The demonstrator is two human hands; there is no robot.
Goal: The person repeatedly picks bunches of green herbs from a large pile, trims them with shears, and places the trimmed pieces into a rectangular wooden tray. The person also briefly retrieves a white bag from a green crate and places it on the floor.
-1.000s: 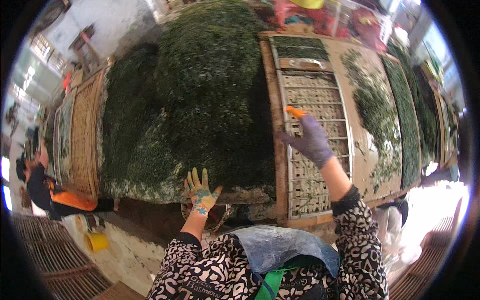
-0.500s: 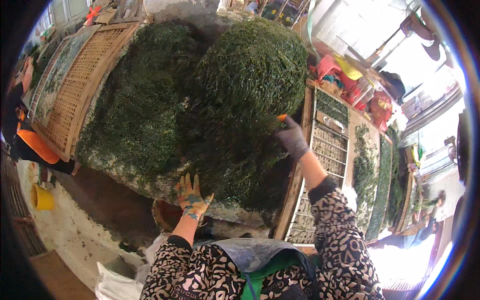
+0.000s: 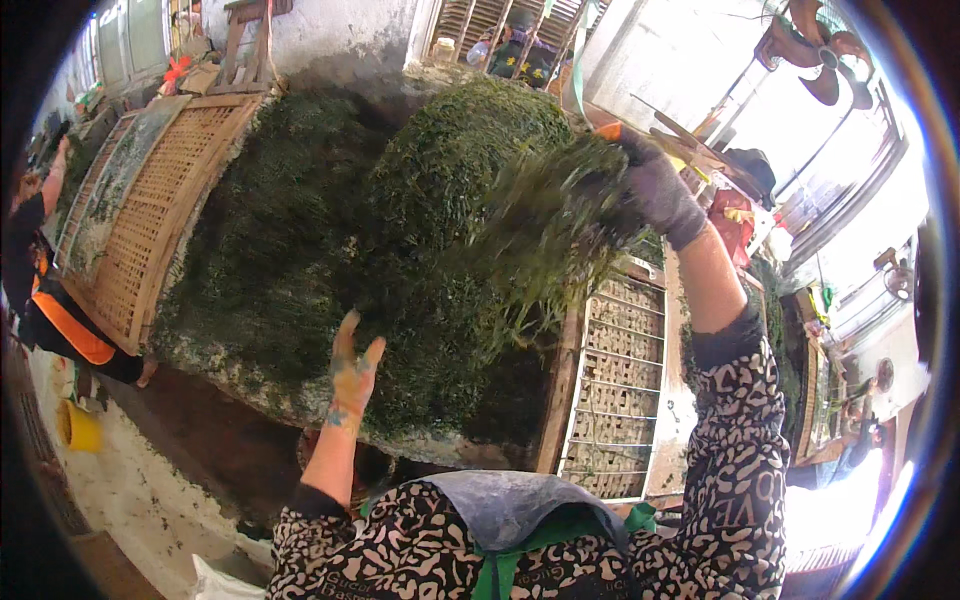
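A large mound of stringy dark green strands that look like seaweed (image 3: 455, 135) lies before me, with a lower spread of the same strands (image 3: 260, 220) on its left. My right hand (image 3: 660, 190), in a dark glove, is raised at the mound's right side, closed around a loose bunch of strands (image 3: 560, 225) that trails down and leftward, blurred. Something orange shows by its fingertips; I cannot tell if it is part of the glove. My left hand (image 3: 353, 380), in a stained yellowish glove, is at the near edge of the pile, thumb and fingers apart.
A wooden-framed woven screen (image 3: 180, 180) leans at the left, next to a person in dark and orange clothing (image 3: 75, 330). On the right lies a rack with metal bars (image 3: 615, 390). A yellow bucket (image 3: 78, 425) stands at the lower left; a fan (image 3: 825, 55) is at the upper right.
My right hand has risen up and to the right, lifting a bunch of strands from the heap. My left hand has shifted slightly left and up. The view has tilted upward.
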